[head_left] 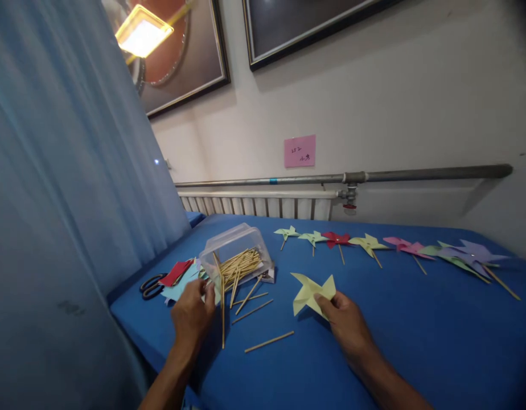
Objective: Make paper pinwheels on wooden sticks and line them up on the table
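Observation:
Between the thumb and fingers of my right hand (346,322) is a pale yellow paper pinwheel (308,296), its blades folded out and no stick on it. My left hand (193,307) reaches to the near left corner of a clear plastic box (235,233), beside a pile of coloured paper (184,285). Its fingers are curled together; whatever they pinch is hidden or too small to make out. The box lies tipped toward me with many thin wooden sticks (241,265) in it. Several sticks have spilled out, and one loose stick (269,341) lies between my hands.
Black-handled scissors (151,286) lie left of the paper. Finished pinwheels on sticks, among them a red one (336,239) and a purple one (472,256), form a row along the back of the blue-covered table (314,376). A blue curtain (75,171) hangs at the left.

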